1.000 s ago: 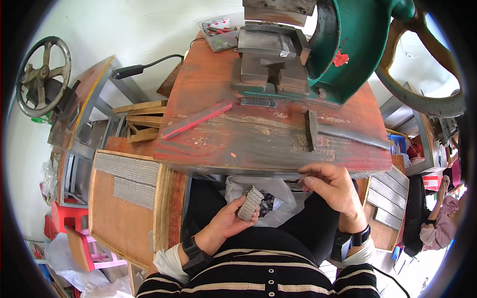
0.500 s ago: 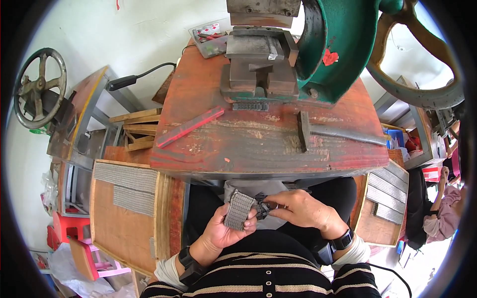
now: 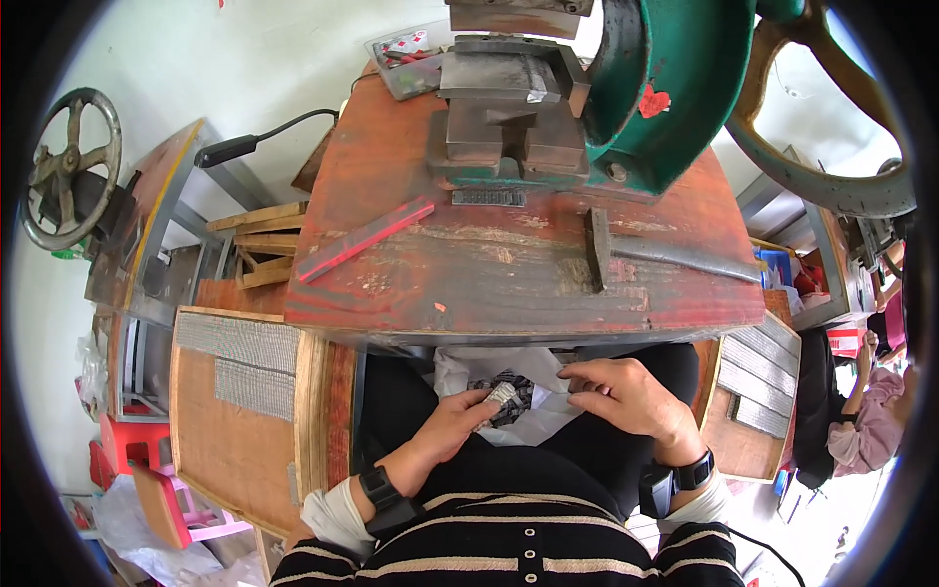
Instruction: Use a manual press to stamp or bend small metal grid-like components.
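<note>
My left hand (image 3: 452, 428) is closed round a small bundle of grey ribbed strips (image 3: 502, 393), of which one end shows past the fingers. It is over an open white plastic bag (image 3: 548, 423) in my lap, where loose dark grey pieces (image 3: 514, 411) lie. At the bag's right edge is my right hand (image 3: 631, 399), its thumb and fingers apart with nothing seen between them. Whether it touches the bag I cannot tell.
Ahead stands a worn red wooden bench (image 3: 391, 293) with a green press (image 3: 675, 98), a hammer (image 3: 665, 254), a red bar (image 3: 367, 238) and a ribbed grey strip (image 3: 488, 198). Wooden trays of grey strips flank me, one left (image 3: 230, 430), one right (image 3: 743, 450). A person (image 3: 866, 421) is far right.
My hands have moved apart. The bundle in my left hand has turned and come lower over the bag, and my right hand has moved right, away from it. More of the bag shows.
</note>
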Demonstrator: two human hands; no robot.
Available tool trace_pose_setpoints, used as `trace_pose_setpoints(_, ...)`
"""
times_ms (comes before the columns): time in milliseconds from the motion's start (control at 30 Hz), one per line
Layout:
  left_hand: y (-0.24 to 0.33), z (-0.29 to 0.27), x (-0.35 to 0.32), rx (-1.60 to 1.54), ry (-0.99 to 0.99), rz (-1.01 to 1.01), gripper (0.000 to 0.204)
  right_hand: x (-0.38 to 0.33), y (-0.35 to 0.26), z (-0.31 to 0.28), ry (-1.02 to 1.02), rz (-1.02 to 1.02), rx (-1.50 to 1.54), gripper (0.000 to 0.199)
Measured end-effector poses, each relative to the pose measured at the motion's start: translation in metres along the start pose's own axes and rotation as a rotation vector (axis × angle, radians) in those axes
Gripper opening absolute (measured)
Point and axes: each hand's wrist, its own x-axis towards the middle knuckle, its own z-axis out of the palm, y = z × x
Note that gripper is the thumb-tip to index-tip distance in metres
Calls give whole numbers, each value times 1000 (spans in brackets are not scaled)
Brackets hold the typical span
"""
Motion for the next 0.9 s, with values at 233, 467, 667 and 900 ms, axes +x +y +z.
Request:
trace_pose_setpoints(233,-23,-8,13,1530,308,499,70,3,5,4,-43,69,-21,35)
trace_pose_setpoints(467,72,-98,-91,1238,975,975,8,10,34,12,-55,97,44,33)
trace_pose_setpoints(667,120,-326,-219,1019,1510,398,51,37,12,26,-135,141,29,30)
trace_pose_setpoints(900,148,-356,-216,884,985,147,56,55,0,44,-200,156,-2,29)
